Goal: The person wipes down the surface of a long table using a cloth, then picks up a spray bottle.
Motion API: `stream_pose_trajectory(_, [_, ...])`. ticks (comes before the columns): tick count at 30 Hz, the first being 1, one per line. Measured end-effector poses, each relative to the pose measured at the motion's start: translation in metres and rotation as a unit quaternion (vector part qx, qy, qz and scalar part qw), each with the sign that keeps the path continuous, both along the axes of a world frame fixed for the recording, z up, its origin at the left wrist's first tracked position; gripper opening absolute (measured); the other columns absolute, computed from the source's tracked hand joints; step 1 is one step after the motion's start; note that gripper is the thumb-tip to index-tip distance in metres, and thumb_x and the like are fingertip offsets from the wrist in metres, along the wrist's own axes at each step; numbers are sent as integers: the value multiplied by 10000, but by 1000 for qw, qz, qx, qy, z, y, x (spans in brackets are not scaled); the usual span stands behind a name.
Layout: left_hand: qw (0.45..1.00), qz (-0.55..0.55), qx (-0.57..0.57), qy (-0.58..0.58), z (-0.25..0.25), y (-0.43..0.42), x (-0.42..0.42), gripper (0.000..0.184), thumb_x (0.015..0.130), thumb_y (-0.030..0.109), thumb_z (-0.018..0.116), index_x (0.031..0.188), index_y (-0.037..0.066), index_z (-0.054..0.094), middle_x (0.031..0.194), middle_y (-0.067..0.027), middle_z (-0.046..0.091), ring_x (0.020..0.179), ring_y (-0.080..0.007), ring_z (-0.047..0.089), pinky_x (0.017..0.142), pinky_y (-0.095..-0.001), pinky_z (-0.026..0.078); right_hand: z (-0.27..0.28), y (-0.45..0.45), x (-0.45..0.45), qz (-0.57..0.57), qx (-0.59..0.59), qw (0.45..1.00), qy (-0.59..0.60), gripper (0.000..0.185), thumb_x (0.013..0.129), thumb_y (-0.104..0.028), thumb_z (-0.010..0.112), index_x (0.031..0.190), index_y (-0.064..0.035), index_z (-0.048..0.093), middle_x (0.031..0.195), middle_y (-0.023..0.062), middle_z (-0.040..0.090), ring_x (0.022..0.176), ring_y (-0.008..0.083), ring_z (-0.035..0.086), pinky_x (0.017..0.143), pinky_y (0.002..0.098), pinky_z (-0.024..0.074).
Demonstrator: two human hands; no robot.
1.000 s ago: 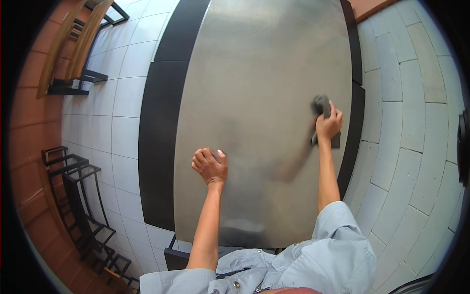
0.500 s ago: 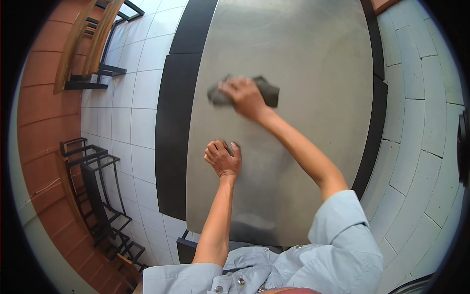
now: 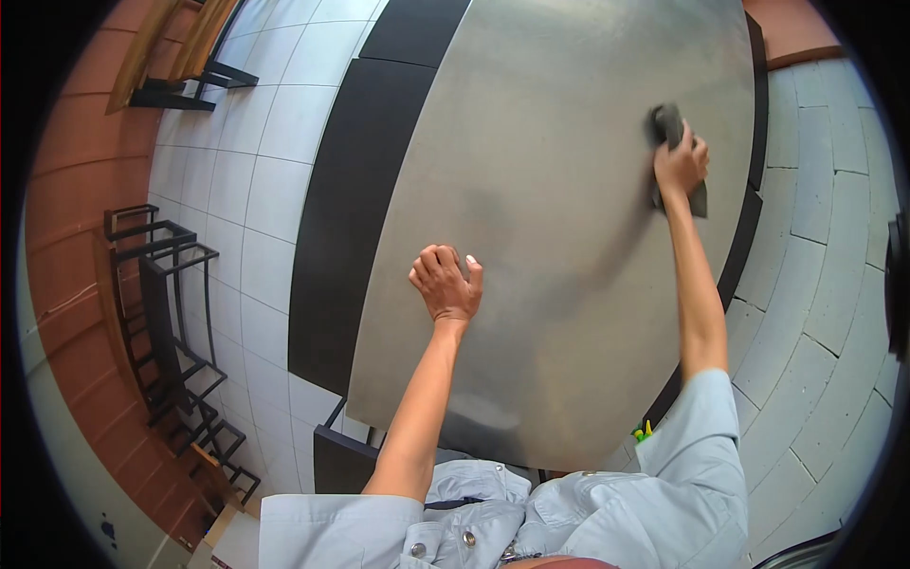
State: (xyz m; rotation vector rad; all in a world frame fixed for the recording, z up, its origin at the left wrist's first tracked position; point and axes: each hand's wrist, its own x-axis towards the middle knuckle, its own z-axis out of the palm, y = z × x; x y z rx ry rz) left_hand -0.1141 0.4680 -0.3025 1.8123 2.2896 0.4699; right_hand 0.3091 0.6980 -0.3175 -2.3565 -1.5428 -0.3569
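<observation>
A dark grey cloth (image 3: 699,201) is bunched under my right hand (image 3: 681,169), far over on the right side of a metal tabletop (image 3: 559,237). The fingers grip the cloth against the surface, and part of it sticks out above and below the hand. My left hand (image 3: 444,284) is at the left part of the same tabletop, its fingers curled in and the thumb held a little apart. A dark patch shows between thumb and forefinger; whether it is an object or shadow is unclear.
Dark bench seats (image 3: 355,218) run along the table's left side, with a dark edge (image 3: 744,237) along its right. Black metal frames (image 3: 180,313) and wooden furniture (image 3: 194,43) stand by the red wall (image 3: 66,218). A white brick wall (image 3: 806,284) is at right.
My right hand has swept the cloth from the left of the tabletop across to its right side. The left hand has shifted slightly; the view has turned a little.
</observation>
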Motion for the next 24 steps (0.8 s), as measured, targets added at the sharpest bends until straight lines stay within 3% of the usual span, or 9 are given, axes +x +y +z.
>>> stream_pose_trajectory(2, [1000, 3, -6, 5, 1, 0, -1, 274, 921, 392, 587, 965, 141, 486, 1103, -77, 459, 1100, -288, 446, 1007, -487, 347, 8, 63, -60, -128, -22, 991, 43, 635, 904, -258, 742, 1516, -181, 593, 1450, 222, 582, 1317, 424, 581, 1049, 569, 495])
stream_pose_trajectory(6, [1000, 1, -3, 14, -1, -1, 1, 271, 925, 382, 595, 975, 132, 504, 1108, -85, 467, 1099, -298, 452, 1013, -490, 348, -2, 100, -220, 119, 95, 986, 59, 387, 898, -151, 657, 1276, -144, 738, 1256, 148, 726, 1258, 361, 633, 1027, 582, 485])
stream_pose_trajectory(7, [1000, 0, 1, 14, 0, -1, 2, 270, 927, 378, 601, 980, 128, 512, 1110, -89, 472, 1099, -303, 454, 1015, -492, 349, -6, 94, -261, 204, 114, 970, 72, 425, 874, -144, 664, 1292, -168, 736, 1281, 145, 716, 1271, 358, 631, 1016, 561, 491])
stream_pose_trajectory(9, [1000, -5, 12, 21, 1, -1, 3, 269, 928, 368, 619, 995, 127, 522, 1105, -95, 491, 1104, -314, 469, 1014, -502, 362, 16, 53, -325, 359, 22, 922, 142, 533, 793, -167, 780, 1323, -215, 741, 1355, 110, 678, 1321, 339, 606, 1084, 515, 467])
stream_pose_trajectory(12, [1000, -11, 15, 23, 1, 0, 3, 270, 930, 360, 633, 1012, 122, 533, 1105, -104, 507, 1109, -327, 481, 1010, -512, 368, 23, -14, -350, 545, 14, 816, 192, 643, 734, -235, 874, 1365, -291, 766, 1337, 72, 679, 1283, 305, 616, 1107, 471, 474])
stream_pose_trajectory(16, [998, -8, 29, 56, -6, -4, 1, 277, 934, 367, 640, 1015, 123, 535, 1119, -108, 514, 1111, -329, 490, 1001, -510, 372, 35, -99, -285, 607, -74, 750, 251, 702, 630, -113, 891, 1300, -306, 808, 1291, 40, 692, 1257, 268, 637, 1066, 433, 509])
stream_pose_trajectory(19, [1000, -7, 3, 31, -1, 0, -1, 271, 942, 374, 619, 1015, 131, 525, 1124, -101, 506, 1099, -312, 484, 1008, -498, 377, 41, -140, -204, 544, -68, 801, 240, 781, 600, 35, 822, 1311, -289, 813, 1297, 41, 735, 1210, 282, 682, 996, 440, 536])
stream_pose_trajectory(22, [999, 4, -29, 14, 4, 1, -1, 268, 949, 384, 590, 1020, 138, 510, 1135, -92, 495, 1097, -293, 476, 1028, -488, 380, 46, -139, -124, 438, -23, 889, 136, 538, 815, -80, 845, 1330, -232, 812, 1274, 88, 733, 1105, 318, 690, 956, 444, 539])
stream_pose_trajectory(24, [999, 6, -30, 17, 3, 1, -3, 269, 949, 387, 579, 1025, 140, 504, 1146, -88, 491, 1105, -286, 472, 1045, -489, 379, 33, -111, -78, 355, 53, 929, 88, 564, 851, -70, 784, 1394, -221, 791, 1276, 134, 709, 1140, 345, 676, 997, 462, 544])
